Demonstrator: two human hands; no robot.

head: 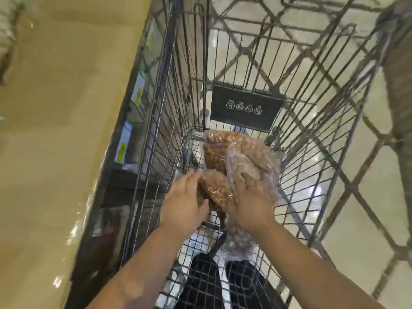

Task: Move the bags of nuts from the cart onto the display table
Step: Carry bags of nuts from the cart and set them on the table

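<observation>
Both my arms reach down into a grey wire cart (323, 134). My left hand (184, 202) curls around the left side of a clear bag of brown nuts (215, 189). On that bag's right side rests my right hand (250, 202), fingers spread over it and over a paler bag of nuts (254, 159). Another bag of orange-brown nuts (217, 148) lies behind them on the cart floor. A further clear bag (238, 240) hangs below my right wrist. The view is motion-blurred.
The beige top of the display table (62, 130) fills the left, its dark edge with price labels (123, 146) tight against the cart's left wall. A black sign plate (246, 108) sits at the cart's far end. Glossy floor shows through the wires.
</observation>
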